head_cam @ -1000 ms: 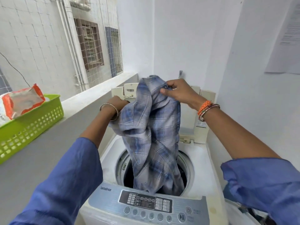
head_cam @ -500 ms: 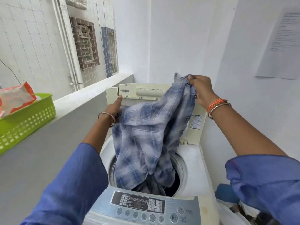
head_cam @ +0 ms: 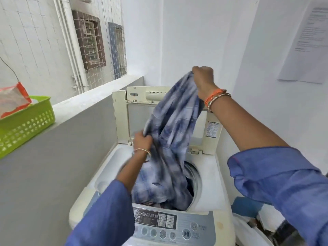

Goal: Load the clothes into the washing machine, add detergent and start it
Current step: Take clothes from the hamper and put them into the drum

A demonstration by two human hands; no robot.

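A blue and white checked shirt hangs over the open drum of a white top-loading washing machine. My right hand grips the shirt's top end high above the raised lid. Lower down, my left hand grips a fold of the shirt at its left side. The shirt's bottom end lies inside the drum on darker clothes. The grey control panel runs along the machine's near edge.
A green plastic basket with an orange and white packet stands on the grey ledge at the left. White walls close in behind and to the right. A bag with clothes sits low at the right.
My right hand has lifted the shirt's top end higher and to the right. My left hand has dropped lower and closed on the shirt. More of the cloth now sits in the drum.
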